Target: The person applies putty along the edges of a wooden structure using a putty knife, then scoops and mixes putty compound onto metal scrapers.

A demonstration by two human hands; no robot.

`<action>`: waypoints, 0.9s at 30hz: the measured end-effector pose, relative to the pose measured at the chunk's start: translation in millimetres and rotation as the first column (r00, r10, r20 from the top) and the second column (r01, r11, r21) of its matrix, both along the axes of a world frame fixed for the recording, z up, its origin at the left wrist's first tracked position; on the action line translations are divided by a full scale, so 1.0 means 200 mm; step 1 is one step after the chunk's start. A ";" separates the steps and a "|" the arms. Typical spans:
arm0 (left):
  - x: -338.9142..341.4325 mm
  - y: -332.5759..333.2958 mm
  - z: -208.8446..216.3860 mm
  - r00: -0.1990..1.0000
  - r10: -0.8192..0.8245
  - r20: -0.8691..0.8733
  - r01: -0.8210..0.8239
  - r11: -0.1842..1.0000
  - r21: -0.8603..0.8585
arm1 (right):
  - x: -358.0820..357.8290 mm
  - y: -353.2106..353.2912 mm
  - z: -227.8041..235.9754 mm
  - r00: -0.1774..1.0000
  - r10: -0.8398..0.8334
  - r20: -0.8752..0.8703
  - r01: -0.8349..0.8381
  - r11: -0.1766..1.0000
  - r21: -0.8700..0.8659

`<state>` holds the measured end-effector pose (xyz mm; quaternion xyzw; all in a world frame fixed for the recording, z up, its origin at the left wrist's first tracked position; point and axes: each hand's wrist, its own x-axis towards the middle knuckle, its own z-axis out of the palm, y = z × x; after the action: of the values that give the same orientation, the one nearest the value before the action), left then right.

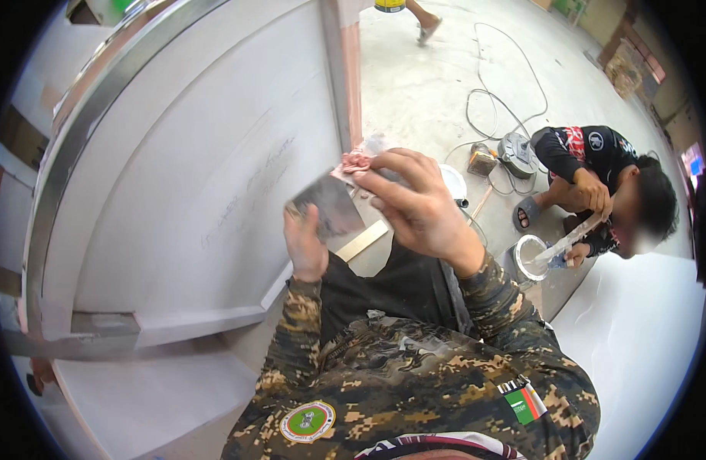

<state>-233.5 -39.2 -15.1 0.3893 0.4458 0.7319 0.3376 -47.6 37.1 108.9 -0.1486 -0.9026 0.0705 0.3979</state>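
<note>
My left hand (305, 247) pinches a flat metal plate (334, 207) by its left edge; my right hand (423, 205) has its fingers curled at the far corner, against a lump of pink paste (356, 162), though I cannot tell whether they also pinch a second blade; to work the paste well, I judge, I should hold the plate steady and gather the lump inward with short, even strokes, so none drops off the edge; the plate lies between my hands, the paste nearer my right fingertips; beyond, on my left, stands a pale panel (192, 169); on my right, a co-worker (590, 165) crouches by a white bucket (531, 257).
</note>
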 end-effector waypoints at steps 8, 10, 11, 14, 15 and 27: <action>-0.13 0.10 -0.34 0.757 -0.075 0.649 0.135 0.990 -0.043 | -0.04 0.06 -0.33 0.927 0.022 -0.375 -0.357 0.362 -0.861; -0.09 0.11 -0.46 0.708 -0.160 0.688 0.269 0.962 -0.054 | -0.07 0.12 -0.48 0.898 -0.011 -0.439 -0.435 0.123 -0.892; -0.07 0.12 -0.55 0.700 -0.177 0.692 0.285 0.958 -0.043 | -0.07 0.14 -0.55 0.863 -0.056 -0.501 -0.504 -0.104 -0.857; 0.00 0.13 -0.47 0.673 -0.173 0.719 0.286 0.957 -0.037 | -0.04 0.17 -0.76 0.923 -0.129 -0.362 -0.384 -0.290 -0.876; -0.04 0.14 -0.50 0.700 -0.234 0.675 0.316 0.949 0.001 | -0.08 0.14 -0.75 0.918 -0.197 -0.344 -0.389 -0.286 -0.876; 0.02 0.10 -0.55 0.742 -0.150 0.654 0.208 0.978 -0.011 | -0.16 0.14 -1.06 0.900 -0.389 -0.196 -0.303 -0.237 -0.923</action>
<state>-229.6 -19.8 -125.5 0.1382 0.2918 0.7663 0.5555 -79.7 65.9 -103.1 -0.4161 -0.3723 0.7677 0.3143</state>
